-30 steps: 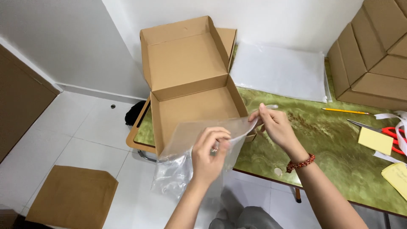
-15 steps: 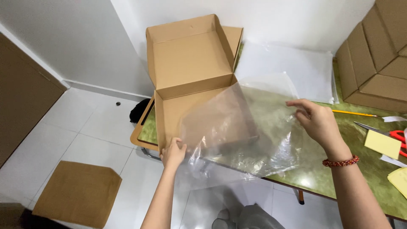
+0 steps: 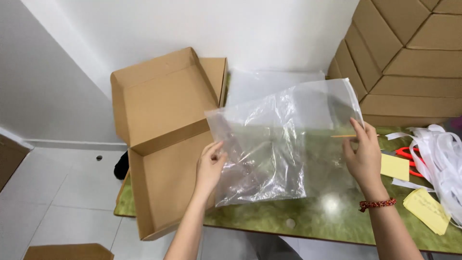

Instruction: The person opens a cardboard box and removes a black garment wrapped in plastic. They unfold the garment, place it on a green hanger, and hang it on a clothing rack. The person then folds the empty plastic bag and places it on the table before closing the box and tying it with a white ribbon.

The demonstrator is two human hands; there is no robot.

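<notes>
I hold a clear plastic bag stretched out above the green table. My left hand pinches the bag's left edge, just over the open cardboard box. My right hand, with a red bead bracelet at the wrist, grips the bag's right edge. The bag hangs crumpled between them, its lower part near the table top. The box lies open with its lid up at the table's left end.
Stacked flat cardboard boxes rise at the back right. Red scissors, yellow notes, white plastic strips and a pencil lie at right. Another clear sheet rests behind. A cardboard piece lies on the floor.
My hands have spread the bag wider and lifted it, so it is flatter and higher in view. The view has moved closer to the table.
</notes>
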